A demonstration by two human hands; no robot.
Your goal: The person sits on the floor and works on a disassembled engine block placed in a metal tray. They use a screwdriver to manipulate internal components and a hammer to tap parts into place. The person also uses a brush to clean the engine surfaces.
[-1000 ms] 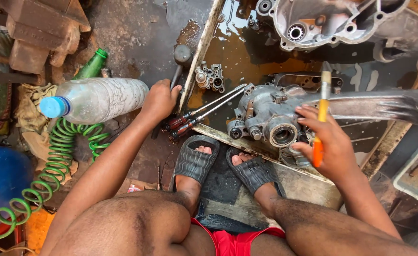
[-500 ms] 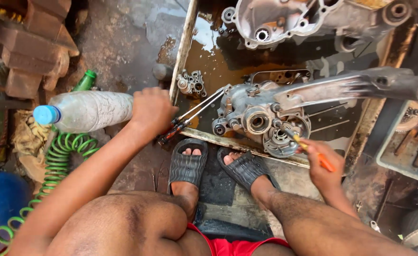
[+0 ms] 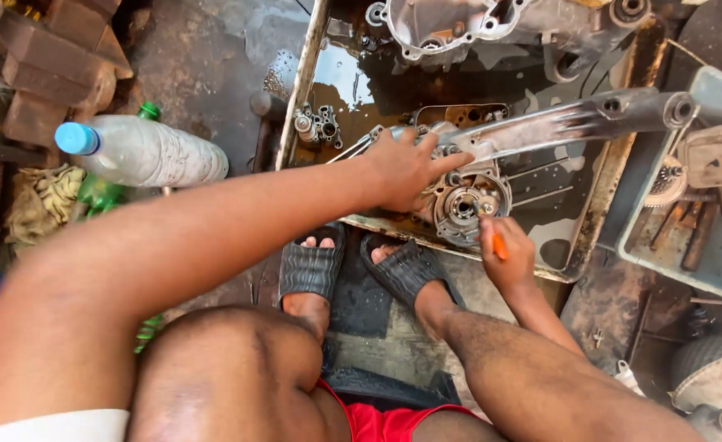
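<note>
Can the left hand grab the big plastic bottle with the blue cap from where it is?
Probably yes. The left hand rests on the engine part, and the bottle lies uncovered on the ground beside that forearm.

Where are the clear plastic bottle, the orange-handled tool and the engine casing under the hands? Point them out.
clear plastic bottle (image 3: 144, 151), head view, on its body.
orange-handled tool (image 3: 498, 243), head view, on the handle.
engine casing (image 3: 463, 200), head view, on its round opening.

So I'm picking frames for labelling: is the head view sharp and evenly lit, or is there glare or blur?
Head view: daylight, mostly sharp on the left hand and engine part; bright glare off the wet tray; the near forearm looms large and soft from wide-angle distortion; the right hand is slightly blurred.
</note>
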